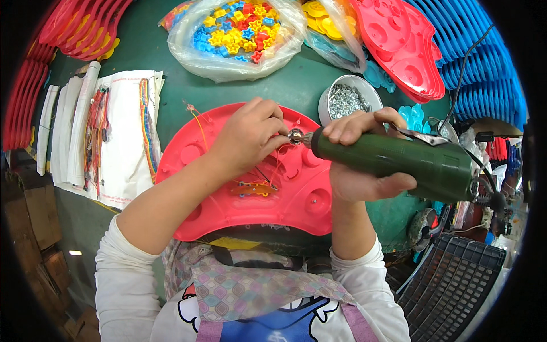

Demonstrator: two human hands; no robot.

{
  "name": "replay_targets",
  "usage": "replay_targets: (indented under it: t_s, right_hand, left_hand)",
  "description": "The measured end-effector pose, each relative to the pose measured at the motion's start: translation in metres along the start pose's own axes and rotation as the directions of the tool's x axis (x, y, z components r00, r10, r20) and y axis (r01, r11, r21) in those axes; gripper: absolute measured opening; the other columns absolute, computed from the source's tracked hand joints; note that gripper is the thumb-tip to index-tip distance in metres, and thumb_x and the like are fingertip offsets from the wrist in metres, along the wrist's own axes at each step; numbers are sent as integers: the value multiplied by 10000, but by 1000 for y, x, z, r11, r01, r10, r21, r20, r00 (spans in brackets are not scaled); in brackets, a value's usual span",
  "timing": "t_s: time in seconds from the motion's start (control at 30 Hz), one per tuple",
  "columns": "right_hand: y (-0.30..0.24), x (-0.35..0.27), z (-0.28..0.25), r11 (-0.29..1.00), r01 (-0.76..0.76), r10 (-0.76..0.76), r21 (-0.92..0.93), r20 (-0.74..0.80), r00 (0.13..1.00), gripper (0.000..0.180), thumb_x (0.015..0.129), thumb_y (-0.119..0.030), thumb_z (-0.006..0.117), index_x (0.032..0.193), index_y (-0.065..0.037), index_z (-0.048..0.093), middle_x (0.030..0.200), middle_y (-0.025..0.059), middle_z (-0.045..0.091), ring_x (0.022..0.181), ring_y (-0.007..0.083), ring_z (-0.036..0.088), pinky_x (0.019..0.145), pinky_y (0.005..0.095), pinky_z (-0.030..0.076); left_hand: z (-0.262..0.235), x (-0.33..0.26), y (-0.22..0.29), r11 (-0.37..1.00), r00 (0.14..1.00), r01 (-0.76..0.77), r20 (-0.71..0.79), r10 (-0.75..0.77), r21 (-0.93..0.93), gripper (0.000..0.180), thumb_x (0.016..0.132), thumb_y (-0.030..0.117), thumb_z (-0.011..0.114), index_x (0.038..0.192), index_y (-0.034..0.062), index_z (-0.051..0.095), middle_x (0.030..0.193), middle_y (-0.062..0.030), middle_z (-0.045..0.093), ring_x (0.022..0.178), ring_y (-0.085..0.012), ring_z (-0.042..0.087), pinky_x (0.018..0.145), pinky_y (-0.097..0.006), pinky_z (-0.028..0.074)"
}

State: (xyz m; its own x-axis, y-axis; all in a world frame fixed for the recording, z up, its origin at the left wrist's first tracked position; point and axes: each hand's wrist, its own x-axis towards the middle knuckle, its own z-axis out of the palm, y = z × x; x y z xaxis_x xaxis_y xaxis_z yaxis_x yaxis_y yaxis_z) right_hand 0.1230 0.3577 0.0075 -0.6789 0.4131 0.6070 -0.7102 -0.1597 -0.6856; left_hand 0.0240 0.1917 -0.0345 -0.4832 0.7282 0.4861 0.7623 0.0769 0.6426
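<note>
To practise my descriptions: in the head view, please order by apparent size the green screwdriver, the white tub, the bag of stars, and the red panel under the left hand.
1. Red panel
2. Bag of stars and green screwdriver: unsure, since the screwdriver is held up nearer the camera
3. White tub

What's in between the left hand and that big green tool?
In the head view, the tool's metal tip and a small, shiny round part by the left hand.

Over the red plastic shell (259, 213) are the left hand (250, 134) and the bit (305, 139) of the right hand's (356, 181) power screwdriver (393, 159).
</note>
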Motion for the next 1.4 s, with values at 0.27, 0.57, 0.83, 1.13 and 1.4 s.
replay_targets:
  t_s: [0.27, 0.57, 0.83, 1.13, 1.4]
  right_hand:
    - [4, 1, -1, 998, -53, 56, -43, 69, 996, 972, 778, -892, 581, 1234, -44, 449, 848, 121, 624, 749, 237, 641, 742, 416, 580]
    - [-12, 5, 4, 985, -85, 90, -153, 31, 995, 1116, 777, -943, 496, 1353, 11, 434, 783, 98, 595, 672, 219, 593, 653, 394, 550]
    - [-129, -34, -82, 861, -281, 72, -424, -445, 892, 914, 918, -816, 471, 1326, 1, 484, 745, 72, 532, 686, 205, 532, 677, 374, 483]
    - [-133, -74, -153, 669, -460, -37, -584, -644, 764, 695, 1047, -557, 500, 1412, 33, 469, 902, 104, 633, 888, 242, 642, 846, 420, 539]
    - [-80, -52, -45, 152, 200, -164, -968, 175, 971, 473, 867, -103, 733, 1298, 27, 588, 1260, 176, 631, 1169, 316, 590, 1042, 427, 430]
  left_hand:
    - [-2, -2, -2, 998, 996, 67, 53, -67, -4, 231, 732, 45, 829, 897, 37, 668, 1002, -87, 583, 974, -297, 572, 859, -396, 501]
    - [1, -5, 0, 999, 998, 50, 45, -51, 10, 214, 757, 59, 820, 902, 48, 663, 986, -80, 584, 951, -294, 570, 828, -399, 499]
    - [-2, -11, 3, 999, 996, -33, 87, 33, 0, 167, 803, 64, 787, 916, 34, 668, 985, -90, 593, 935, -288, 583, 830, -395, 501]
    - [-89, 5, 19, 955, 923, 296, 259, -283, -12, 148, 880, -23, 630, 1023, 10, 649, 1025, -132, 632, 985, -306, 619, 880, -399, 515]
    - [-86, -50, 12, 856, 957, -126, 290, -29, 501, 195, 807, 20, 713, 986, 51, 642, 1129, -99, 616, 1160, -312, 554, 956, -441, 477]
